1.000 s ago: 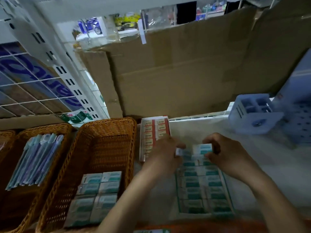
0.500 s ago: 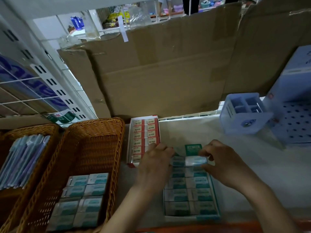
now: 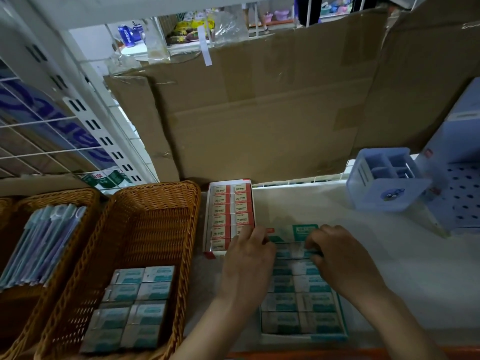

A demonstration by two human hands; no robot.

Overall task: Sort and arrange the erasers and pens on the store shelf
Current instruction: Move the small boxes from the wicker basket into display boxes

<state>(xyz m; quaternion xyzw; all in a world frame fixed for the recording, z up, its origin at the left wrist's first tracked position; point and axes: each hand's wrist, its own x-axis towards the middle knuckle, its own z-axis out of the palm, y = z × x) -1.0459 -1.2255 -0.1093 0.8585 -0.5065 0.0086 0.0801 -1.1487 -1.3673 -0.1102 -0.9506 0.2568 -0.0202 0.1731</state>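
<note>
A white store shelf (image 3: 405,268), seen from above and dimly lit. Flattened brown cardboard (image 3: 259,113) lines its back; over the cardboard's top edge, bright goods in another aisle show, too small to identify. A white wire grid (image 3: 39,141) and a slotted upright (image 3: 104,136) close off the left.

At far left, a wicker basket (image 3: 65,198), cut off by the frame edge, holds clear-sleeved pens (image 3: 44,248). Beside it, a second wicker basket (image 3: 155,203) holds teal-and-white erasers (image 3: 135,305) packed in two columns at its near end.

To the right, a red display box (image 3: 230,211) of erasers marked "2B" stands on the shelf. Just beside it lies a teal display box (image 3: 301,305) with two columns of matching erasers, its labels blurred beyond reading and its flap (image 3: 304,231) open at the far end.

Both hands meet over the far row of the teal box. The left hand (image 3: 246,261) has its fingers bent down at the far-left corner, covering the near end of the red box. The right hand (image 3: 340,261) curls its fingers onto the far row – the backs of both hands hide the fingertips' hold, so I cannot tell whether either grips an eraser.

At far right, a pale blue divided pen holder (image 3: 384,183) lies tilted beside a blue dotted box (image 3: 459,183), cut off by the frame.
</note>
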